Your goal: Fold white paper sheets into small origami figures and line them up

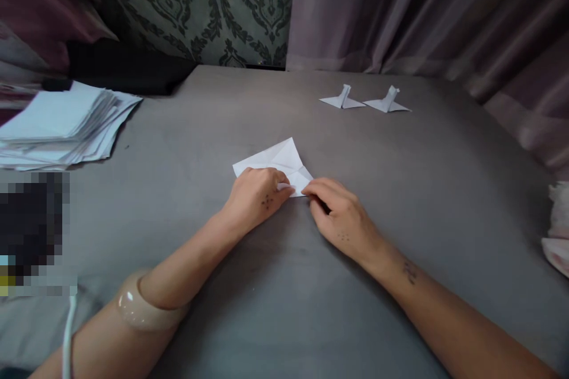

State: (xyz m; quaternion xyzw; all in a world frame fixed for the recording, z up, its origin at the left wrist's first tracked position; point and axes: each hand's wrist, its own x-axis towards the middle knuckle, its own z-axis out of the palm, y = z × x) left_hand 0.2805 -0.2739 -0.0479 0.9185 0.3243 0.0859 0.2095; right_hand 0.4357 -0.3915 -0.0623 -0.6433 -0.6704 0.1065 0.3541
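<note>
A creased sheet of white paper (284, 154), partly folded, lies on the grey cloth surface in front of me. My left hand (260, 192) rests over its near left part, with thumb and fingers closed on the paper's near edge. At the right corner, my right hand (340, 210) pinches the paper between thumb and fingertips. The near left part of the sheet is hidden beneath my left hand. Beyond the sheet, to the right, stand two folded white paper figures, a left one (342, 99) and a right one (389, 102), side by side.
A thick stack of white paper (53, 115) lies at the left, with a black cloth (124, 65) behind it. A white cable (69, 331) runs near my left forearm. Purple curtains (355, 12) hang along the back and right. A pixelated patch covers something at the left.
</note>
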